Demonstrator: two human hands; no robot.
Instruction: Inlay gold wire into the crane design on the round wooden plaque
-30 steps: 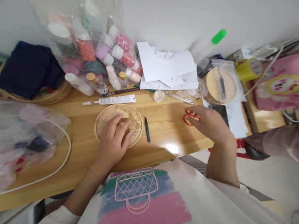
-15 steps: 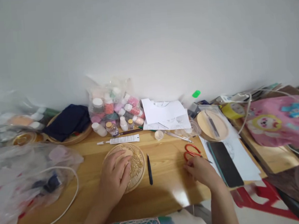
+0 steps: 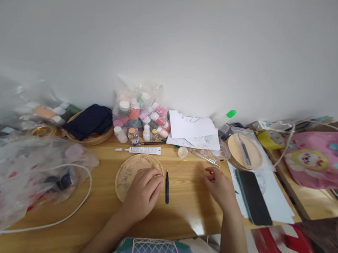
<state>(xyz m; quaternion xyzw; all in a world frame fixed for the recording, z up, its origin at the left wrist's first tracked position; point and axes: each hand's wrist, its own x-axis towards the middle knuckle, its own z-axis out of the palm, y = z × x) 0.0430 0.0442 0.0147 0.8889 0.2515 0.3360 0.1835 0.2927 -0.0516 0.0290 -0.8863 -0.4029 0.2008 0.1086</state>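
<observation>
Left hand [image 3: 144, 191] shifted right — over one patterned disc [image 3: 125, 181].

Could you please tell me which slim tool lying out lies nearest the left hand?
The black tool, beside the left hand; the dark stick, silver one and bagged one all lie farther back.

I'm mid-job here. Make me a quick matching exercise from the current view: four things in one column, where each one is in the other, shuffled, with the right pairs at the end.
Things
1. left hand
2. tweezers
3. phone
4. roll of tape

Places
A. on the white paper
B. over the right side of the round board
C. beside the pink bag
D. between the left hand and the right hand

Right pairs: 1-B, 2-D, 3-A, 4-C
</observation>
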